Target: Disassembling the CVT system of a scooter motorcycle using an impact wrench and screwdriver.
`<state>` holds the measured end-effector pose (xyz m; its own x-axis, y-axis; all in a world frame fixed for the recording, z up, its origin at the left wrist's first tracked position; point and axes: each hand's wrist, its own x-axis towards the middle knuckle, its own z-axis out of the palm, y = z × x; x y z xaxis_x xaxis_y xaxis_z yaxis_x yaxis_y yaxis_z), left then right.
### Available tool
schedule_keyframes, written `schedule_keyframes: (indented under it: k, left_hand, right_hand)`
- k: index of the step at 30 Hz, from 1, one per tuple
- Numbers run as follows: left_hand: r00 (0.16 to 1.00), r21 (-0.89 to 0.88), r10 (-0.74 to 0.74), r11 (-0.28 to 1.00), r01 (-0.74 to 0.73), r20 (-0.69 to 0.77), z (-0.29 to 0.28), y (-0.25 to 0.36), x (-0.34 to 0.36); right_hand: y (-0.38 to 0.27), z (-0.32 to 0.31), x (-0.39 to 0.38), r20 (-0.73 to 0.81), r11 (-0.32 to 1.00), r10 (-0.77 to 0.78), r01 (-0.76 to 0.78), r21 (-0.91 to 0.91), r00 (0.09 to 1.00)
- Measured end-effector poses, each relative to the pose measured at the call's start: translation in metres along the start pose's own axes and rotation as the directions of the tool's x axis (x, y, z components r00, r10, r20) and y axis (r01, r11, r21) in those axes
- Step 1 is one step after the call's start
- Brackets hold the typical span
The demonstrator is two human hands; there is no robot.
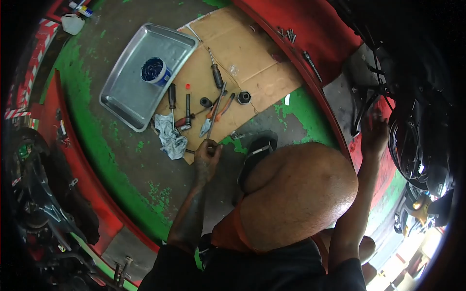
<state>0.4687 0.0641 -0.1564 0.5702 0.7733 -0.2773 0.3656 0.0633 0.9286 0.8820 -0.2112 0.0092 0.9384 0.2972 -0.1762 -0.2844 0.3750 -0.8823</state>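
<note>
So, the left hand [207, 156] grips one rod [218, 105] near one rag [170, 139].

The rod [219, 101] you held was dull grey. Before you, the cardboard [233, 36] showed tan, the tray [116, 97] silver, the tub [165, 77] blue and white. Your shirt [242, 271] was black, your shorts [226, 230] orange-red. Patchy green covered the grey floor [155, 194]; red-and-white diagonal stripes marked a barrier [42, 41] to your left.

Shirt [252, 269]: black, short sleeves [170, 264] | shorts [229, 232]: red-orange, legs bare below | shoe [262, 147]: dark, pale strip, partly hidden | left hand [208, 155], right hand [375, 137]: bare
</note>
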Motion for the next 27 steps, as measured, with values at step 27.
schedule_keyframes:
  k: [27]
  left_hand:
    - [0.952,0.896,0.264,0.443,0.023,-0.155,-0.071,-0.020,0.092]
  right_hand:
    - [-0.114,-0.108,-0.156,0.015,0.010,0.647,0.011,-1.000,0.762]
